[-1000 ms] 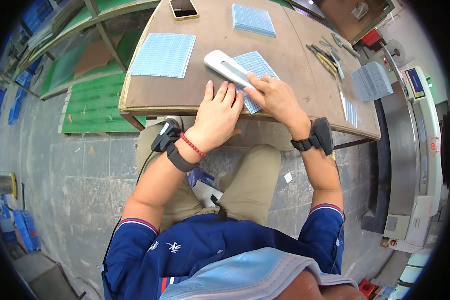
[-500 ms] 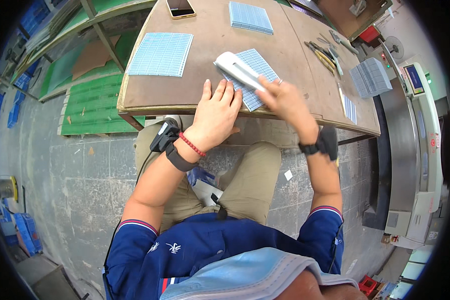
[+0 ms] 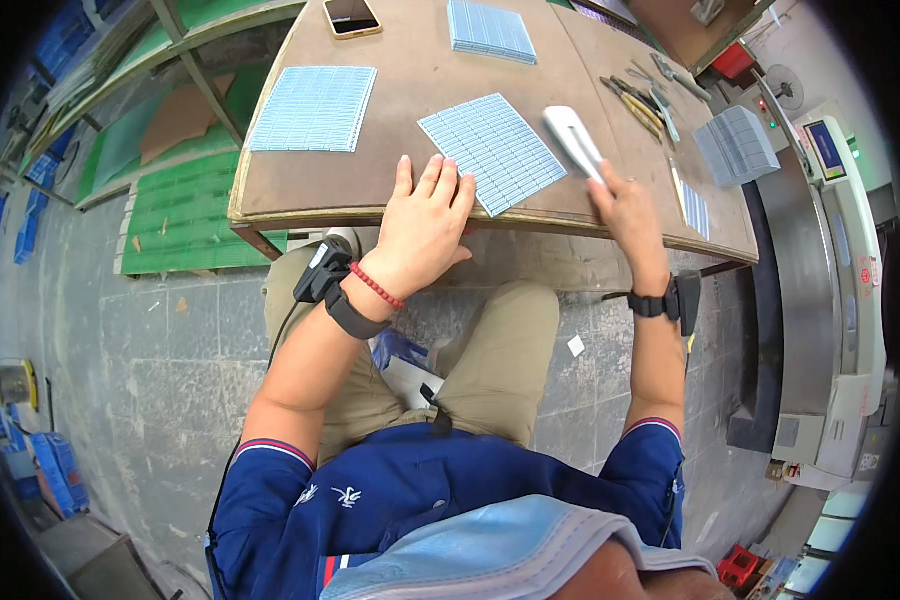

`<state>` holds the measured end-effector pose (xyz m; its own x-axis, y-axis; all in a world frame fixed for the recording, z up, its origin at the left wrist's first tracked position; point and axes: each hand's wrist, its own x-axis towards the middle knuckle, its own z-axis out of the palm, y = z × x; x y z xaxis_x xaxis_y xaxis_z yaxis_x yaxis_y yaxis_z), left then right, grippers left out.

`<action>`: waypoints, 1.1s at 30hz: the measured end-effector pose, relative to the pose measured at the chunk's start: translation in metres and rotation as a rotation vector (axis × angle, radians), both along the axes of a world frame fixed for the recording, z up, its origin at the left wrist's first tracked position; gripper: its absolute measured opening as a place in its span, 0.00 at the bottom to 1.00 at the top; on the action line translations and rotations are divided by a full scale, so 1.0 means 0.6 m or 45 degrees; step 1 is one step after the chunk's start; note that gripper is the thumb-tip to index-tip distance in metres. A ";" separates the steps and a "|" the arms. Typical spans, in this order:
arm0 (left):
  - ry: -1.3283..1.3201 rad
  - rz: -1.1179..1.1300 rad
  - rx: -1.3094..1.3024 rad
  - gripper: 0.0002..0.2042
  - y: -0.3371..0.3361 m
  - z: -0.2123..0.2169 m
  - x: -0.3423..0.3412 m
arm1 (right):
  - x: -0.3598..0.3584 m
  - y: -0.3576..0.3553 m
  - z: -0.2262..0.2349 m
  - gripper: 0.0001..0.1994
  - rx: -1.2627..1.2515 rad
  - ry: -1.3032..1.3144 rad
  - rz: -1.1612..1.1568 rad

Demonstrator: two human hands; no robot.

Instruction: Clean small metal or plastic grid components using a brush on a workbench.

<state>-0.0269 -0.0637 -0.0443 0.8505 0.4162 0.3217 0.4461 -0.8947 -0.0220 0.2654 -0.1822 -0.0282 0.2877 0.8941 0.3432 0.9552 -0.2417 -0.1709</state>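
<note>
A light blue sheet, marked in a grid of small rectangles, lies slanted near the table's front edge. My left hand rests with outstretched fingers at the sheet's near left edge, its fingertips by or on the border. In my right hand is a white, long tool with a grey slot along its handle; its underside is hidden, so its exact kind is unclear. The tool is just right of the sheet, apart from it.
On the brown table are a gridded blue stack at left, another stack at the back and a phone. Pliers and other hand tools lie at right, near a blue-grey block and a striped piece.
My right hand has moved the white tool off the sheet to the right, uncovering the whole sheet. My left hand has barely moved.
</note>
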 end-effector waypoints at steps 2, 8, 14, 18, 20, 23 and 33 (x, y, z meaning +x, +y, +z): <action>0.007 -0.010 -0.021 0.46 -0.001 0.000 0.004 | 0.014 -0.003 0.001 0.20 -0.058 0.006 -0.220; -0.018 0.018 -0.026 0.45 0.002 0.001 -0.001 | -0.160 -0.050 0.031 0.22 -0.002 -0.054 0.240; -0.049 -0.002 0.001 0.43 0.000 -0.006 0.004 | 0.025 -0.011 0.002 0.22 0.024 -0.123 -0.071; -0.099 0.025 -0.031 0.42 -0.005 -0.007 0.010 | 0.068 0.012 -0.021 0.24 0.230 0.387 -0.114; -0.168 -0.018 0.006 0.41 -0.008 -0.006 0.011 | 0.056 0.021 -0.033 0.24 0.379 0.695 -0.058; -0.255 -0.087 0.056 0.36 -0.007 -0.016 0.022 | 0.008 0.028 -0.033 0.21 0.681 1.268 0.003; -0.877 -0.374 0.302 0.10 -0.007 0.046 0.011 | 0.027 0.009 -0.032 0.08 1.072 1.907 0.006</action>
